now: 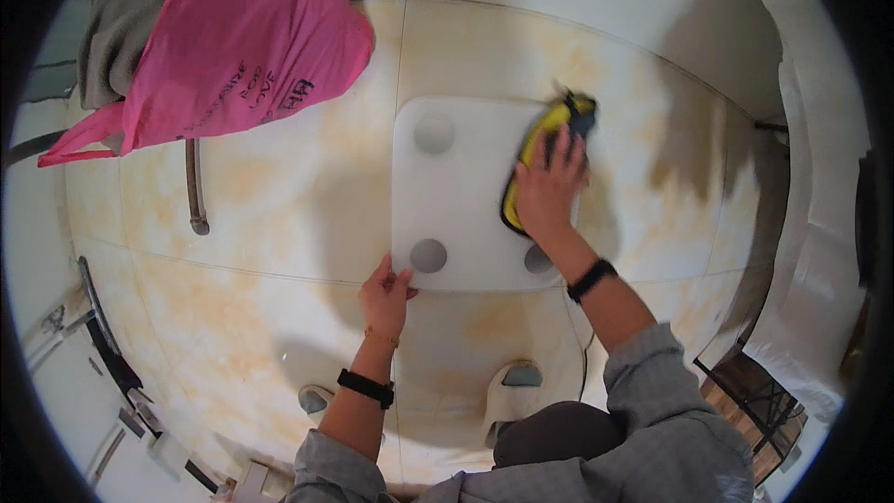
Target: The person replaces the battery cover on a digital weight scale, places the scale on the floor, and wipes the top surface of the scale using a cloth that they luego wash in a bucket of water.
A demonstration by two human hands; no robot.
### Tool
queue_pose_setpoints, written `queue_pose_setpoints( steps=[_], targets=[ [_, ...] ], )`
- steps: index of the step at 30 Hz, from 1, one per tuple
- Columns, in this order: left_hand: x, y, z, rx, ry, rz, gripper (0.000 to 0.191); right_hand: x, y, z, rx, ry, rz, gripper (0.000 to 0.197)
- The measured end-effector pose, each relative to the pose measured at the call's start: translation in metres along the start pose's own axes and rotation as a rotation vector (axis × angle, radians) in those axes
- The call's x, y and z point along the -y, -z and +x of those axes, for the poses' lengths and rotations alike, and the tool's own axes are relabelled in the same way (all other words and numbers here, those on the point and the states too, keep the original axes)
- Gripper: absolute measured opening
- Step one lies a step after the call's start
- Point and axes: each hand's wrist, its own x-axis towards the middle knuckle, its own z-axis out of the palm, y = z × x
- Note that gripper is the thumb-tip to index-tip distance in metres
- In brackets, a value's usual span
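Note:
A white square bathroom scale with round grey electrode pads lies over the tiled floor in front of me. My left hand holds its near left corner, thumb and fingers pinching the edge. On the scale's right side, my right hand presses down on a yellow-and-black cloth, fingers spread over it. The cloth reaches past the right edge, and its far end is blurred. Beside my right wrist, one grey pad is partly covered.
A pink bag bearing writing and a grey blanket rest at the upper left, above a chair leg. Slippers are on my feet below. A dark cord runs near them. White fabric hangs at right.

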Motion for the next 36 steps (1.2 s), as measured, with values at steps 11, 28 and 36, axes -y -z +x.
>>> queue_pose_setpoints(
  steps=[11, 28, 36],
  targets=[
    [0.003, 0.032, -0.009, 0.155, 0.403, -0.715, 0.064, 0.112, -0.005, -0.087, 0.194, 0.834, 0.319, 0.048],
    [-0.015, 0.023, -0.012, 0.202, 0.302, -0.385, 0.060, 0.020, -0.006, 0.078, -0.086, 0.150, 0.040, 0.052],
    [-0.037, 0.008, -0.011, 0.141, 0.088, -0.026, 0.061, -0.009, 0.024, -0.127, 0.254, 0.124, 0.120, 0.063]
  ],
)
